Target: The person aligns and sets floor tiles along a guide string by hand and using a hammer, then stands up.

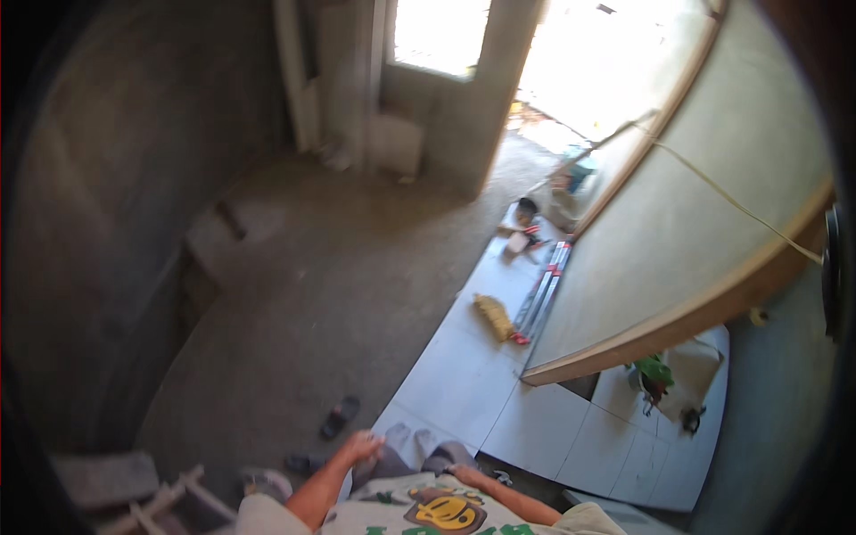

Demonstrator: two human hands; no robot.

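My left hand [363, 447] is held in front of my left leg, its fingers curled in. Whatever it may hold is too small and blurred to make out. Close to my right thigh is my right hand [462, 475]; its fingers are partly hidden and smeared. Between the hands are my legs in dark grey trousers, with pale grey socks [398, 433] at the white tiles [450, 379]. A dark sandal [340, 417] lies on the grey floor just beyond my left hand.
Along the tiled strip lie a yellowish bundle [493, 318], long metal bars with red ends [542, 292] and small tools [526, 237]. A wood-edged partition [660, 325] stands to the right. Behind it are a green-leaved plant [655, 370] and sheet. Wooden pieces [169, 499] lie lower left.
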